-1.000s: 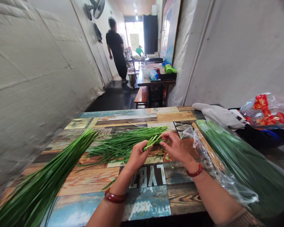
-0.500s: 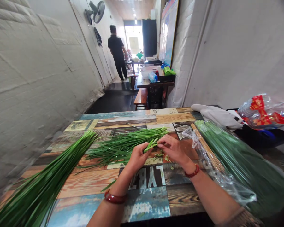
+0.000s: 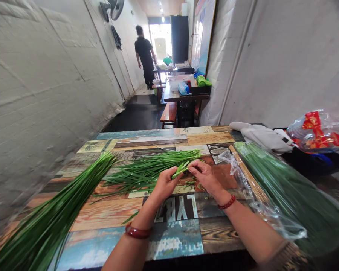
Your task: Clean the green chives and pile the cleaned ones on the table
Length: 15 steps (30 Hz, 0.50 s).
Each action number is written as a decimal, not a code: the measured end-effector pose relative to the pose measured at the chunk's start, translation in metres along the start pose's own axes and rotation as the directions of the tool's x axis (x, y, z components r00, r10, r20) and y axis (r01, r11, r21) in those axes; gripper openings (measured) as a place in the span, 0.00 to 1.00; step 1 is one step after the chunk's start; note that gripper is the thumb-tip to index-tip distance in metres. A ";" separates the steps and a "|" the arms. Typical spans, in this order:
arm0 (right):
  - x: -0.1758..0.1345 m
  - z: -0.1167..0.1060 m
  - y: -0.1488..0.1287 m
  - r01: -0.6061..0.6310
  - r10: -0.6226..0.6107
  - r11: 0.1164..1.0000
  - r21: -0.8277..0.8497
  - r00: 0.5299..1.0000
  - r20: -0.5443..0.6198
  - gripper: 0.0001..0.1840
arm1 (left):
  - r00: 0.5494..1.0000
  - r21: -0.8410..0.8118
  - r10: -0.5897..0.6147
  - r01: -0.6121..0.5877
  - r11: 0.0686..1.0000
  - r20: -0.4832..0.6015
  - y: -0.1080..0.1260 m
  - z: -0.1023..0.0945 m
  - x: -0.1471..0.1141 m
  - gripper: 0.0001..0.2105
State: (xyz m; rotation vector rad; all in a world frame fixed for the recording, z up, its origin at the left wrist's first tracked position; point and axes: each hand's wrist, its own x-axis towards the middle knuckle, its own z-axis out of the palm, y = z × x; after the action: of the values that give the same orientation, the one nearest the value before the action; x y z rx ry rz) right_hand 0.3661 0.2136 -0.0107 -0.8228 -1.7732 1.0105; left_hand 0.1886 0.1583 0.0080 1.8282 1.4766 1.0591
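My left hand (image 3: 167,182) is closed around a small bunch of garlic chives (image 3: 181,169), its pale stem ends pointing right. At those ends, the thumb and fingertips of my right hand (image 3: 203,175) are pinched together on a stem tip. Behind both hands lies a loose pile of garlic chives (image 3: 147,165) spread across the table. Small trimmed scraps (image 3: 190,183) are scattered beneath my fingers. A long, neat bundle of garlic chives (image 3: 73,203) lies along the left side, apart from my hands.
On the right of the patterned table (image 3: 175,241) lie bagged garlic chives (image 3: 288,192), wooden sticks (image 3: 250,177) in plastic, a pale cloth (image 3: 261,137) and a red-printed plastic bag (image 3: 316,131). Farther off are a bench (image 3: 169,113), another table (image 3: 186,98) and a person (image 3: 145,54).
My hands stay close together at the stem ends, with only slight finger movement. The person in the background has stepped farther away. The view has shifted slightly.
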 end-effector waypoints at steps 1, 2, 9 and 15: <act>0.000 0.000 0.000 -0.005 0.005 1.000 -0.004 1.000 0.005 0.11 | 1.000 -0.003 -0.001 0.001 1.000 -0.002 0.000 0.000 0.000 0.18; 0.000 -0.001 -0.001 0.002 -0.002 1.000 -0.016 1.000 0.008 0.11 | 1.000 -0.004 -0.001 0.001 1.000 -0.004 0.000 0.000 0.000 0.18; -0.001 -0.004 -0.003 0.213 -0.210 0.960 -0.182 0.977 0.036 0.05 | 1.000 0.007 0.014 -0.014 1.000 0.023 0.002 0.000 0.000 0.18; -0.001 0.002 -0.005 0.254 -0.250 0.953 -0.164 0.967 0.048 0.06 | 0.999 0.007 0.022 -0.023 1.000 0.029 0.002 0.001 0.000 0.19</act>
State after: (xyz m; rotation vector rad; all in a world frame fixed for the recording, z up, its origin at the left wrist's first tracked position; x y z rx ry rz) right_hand 0.3645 0.2102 -0.0067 -0.6655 -1.9492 0.7139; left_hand 0.1908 0.1579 0.0085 1.8615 1.4478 1.0347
